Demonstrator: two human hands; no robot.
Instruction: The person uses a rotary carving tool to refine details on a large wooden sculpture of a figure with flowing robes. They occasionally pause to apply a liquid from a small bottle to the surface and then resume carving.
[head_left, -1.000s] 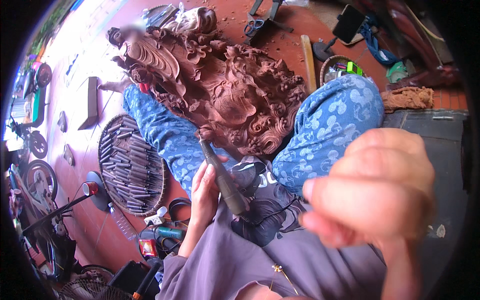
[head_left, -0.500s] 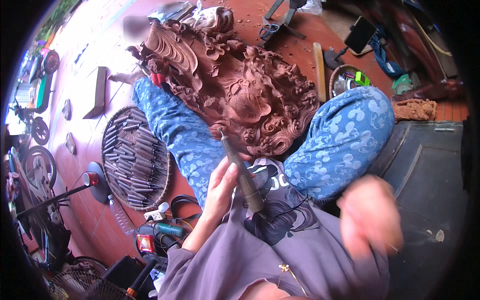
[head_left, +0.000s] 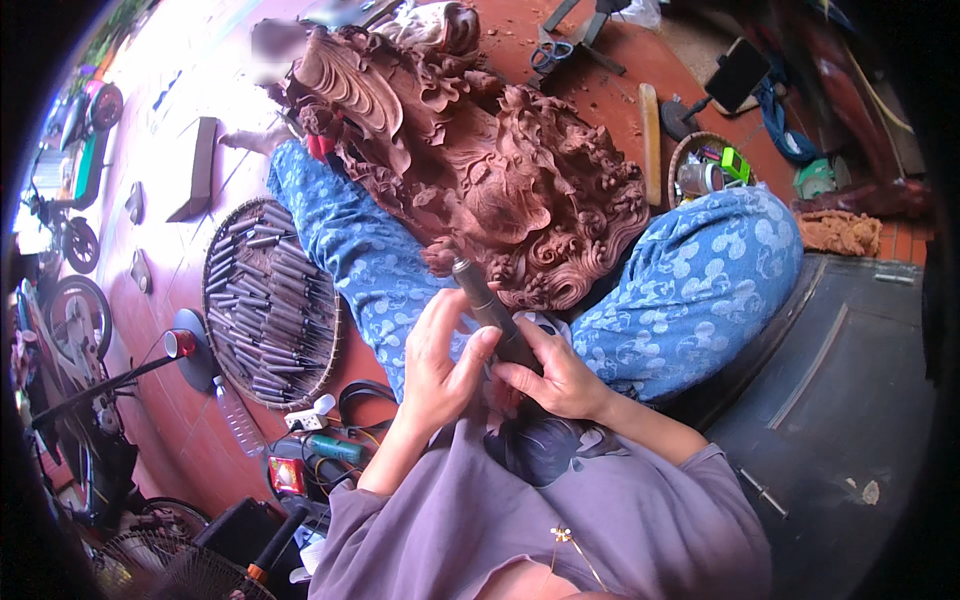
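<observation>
Evidently, both hands — left hand (head_left: 440,365), right hand (head_left: 555,375) — closed fingers around the dark carving tool (head_left: 490,312), tip beside the wooden carving (head_left: 470,165), likely mid-carving — steady pressure needed.

Wood carving (head_left: 480,170): reddish-brown wood, matt, deeply rough relief. Carving tool (head_left: 492,315): dark handle, dull sheen, smooth. Tray (head_left: 222,330), left of frame: woven cane, holding grey metal chisels (head_left: 272,300). Trousers (head_left: 690,290): blue patterned cloth. Floor (head_left: 610,90): matt red tile.

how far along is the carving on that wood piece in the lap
Most relief on the reddish wood carving looks cut: deep scrolls and curls across it. In hand: the left hand and right hand both grip a dark chisel at the lower edge. What remains cannot be told; a tray of chisels lies beside.
</observation>
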